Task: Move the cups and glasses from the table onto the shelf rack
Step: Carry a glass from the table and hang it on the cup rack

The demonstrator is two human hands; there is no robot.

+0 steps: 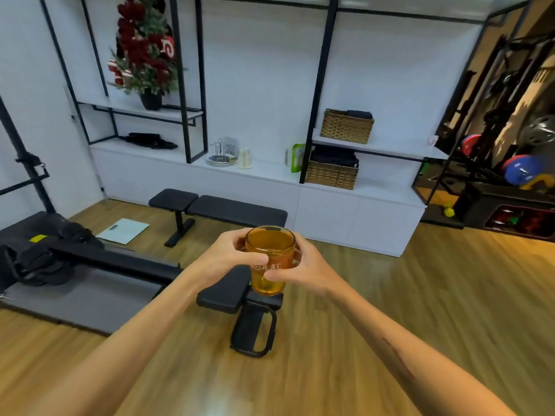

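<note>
An amber glass (270,259) sits at frame centre, held upright in the air over the wood floor (405,310), with the left hand (231,255) and right hand (300,265) each closing a grip on its sides. Just behind it stands a black bench (219,210). Across the upper frame runs a white shelf rack (270,172) with black posts, carrying a small drying stand (221,153), two wicker baskets (347,126) and a decorated tree (144,46) at upper left.
</note>
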